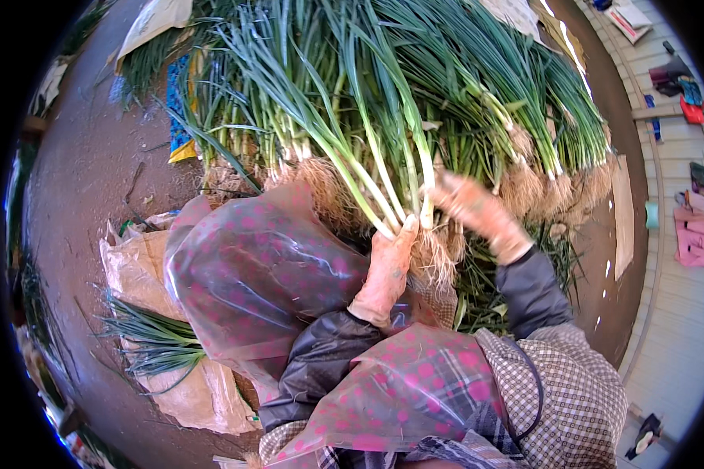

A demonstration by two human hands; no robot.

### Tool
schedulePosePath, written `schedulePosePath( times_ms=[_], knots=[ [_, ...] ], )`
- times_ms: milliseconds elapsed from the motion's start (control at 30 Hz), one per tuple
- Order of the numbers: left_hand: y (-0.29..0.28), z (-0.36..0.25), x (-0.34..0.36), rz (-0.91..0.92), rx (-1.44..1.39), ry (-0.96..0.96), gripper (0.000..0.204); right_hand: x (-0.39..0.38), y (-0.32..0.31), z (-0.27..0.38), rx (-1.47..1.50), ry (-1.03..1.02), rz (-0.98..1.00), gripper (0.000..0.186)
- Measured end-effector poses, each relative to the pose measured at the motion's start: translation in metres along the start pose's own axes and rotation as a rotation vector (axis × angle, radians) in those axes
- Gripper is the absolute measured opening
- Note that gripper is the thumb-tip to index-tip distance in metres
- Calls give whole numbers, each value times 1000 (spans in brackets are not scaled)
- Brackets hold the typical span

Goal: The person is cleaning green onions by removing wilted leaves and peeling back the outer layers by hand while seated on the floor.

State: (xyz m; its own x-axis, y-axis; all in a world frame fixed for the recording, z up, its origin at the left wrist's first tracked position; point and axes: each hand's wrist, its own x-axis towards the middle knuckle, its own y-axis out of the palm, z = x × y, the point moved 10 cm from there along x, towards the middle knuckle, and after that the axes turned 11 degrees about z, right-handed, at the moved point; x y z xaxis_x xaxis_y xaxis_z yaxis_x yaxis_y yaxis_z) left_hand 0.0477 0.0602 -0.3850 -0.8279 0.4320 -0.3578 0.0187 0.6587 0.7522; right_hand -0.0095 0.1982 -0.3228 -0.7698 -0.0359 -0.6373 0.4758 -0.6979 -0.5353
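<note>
Plainly, our left hand (387, 270) grips green onions (425, 164) at the edge of the pile

We have a small bunch of green onions in front of us, just above our lap, with the white ends toward us and the long leaves pointing away over the big pile of onions (461, 47). The fingers of our left hand are closed around the white ends, thumb on top. Pale, stringy roots (434, 254) hang just to the right of that grip.

Our right hand (477, 211) is beside the same stalks, its fingertips near the thickest one. It is blurred, so we cannot tell whether its fingers are holding or only touching.

Our knees are covered by a clear plastic sheet (270, 254) with pink dots. Loose green leaves (485, 293) lie below our right hand. To our left, another bunch of onions (152, 340) rests on a brown sack (203, 395) on the ground (86, 195). Beyond it, near the pile, we see a blue and yellow bag (178, 102).
</note>
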Motion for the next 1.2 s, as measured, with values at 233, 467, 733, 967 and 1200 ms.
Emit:
schedulePosePath(
  times_ms=[233,467,733,967,1200],
  knots=[
    [1,38,-2,-2,137,-154,26,16,24,-95,185,-80,-430,31],
    [3,30,-3,44,172,-177,18,-9,24,-47,894,-214,122,32],
    [25,48,8,275,62,-290,33,-10,50,-57,945,-397,-201,33],
    [65,24,-6,195,55,-246,29,-4,-60,-207,212,34,-777,28],
    [47,57,-6,297,-4,-504,32,-17,-25,-35,99,-477,-278,49]
  ],
)
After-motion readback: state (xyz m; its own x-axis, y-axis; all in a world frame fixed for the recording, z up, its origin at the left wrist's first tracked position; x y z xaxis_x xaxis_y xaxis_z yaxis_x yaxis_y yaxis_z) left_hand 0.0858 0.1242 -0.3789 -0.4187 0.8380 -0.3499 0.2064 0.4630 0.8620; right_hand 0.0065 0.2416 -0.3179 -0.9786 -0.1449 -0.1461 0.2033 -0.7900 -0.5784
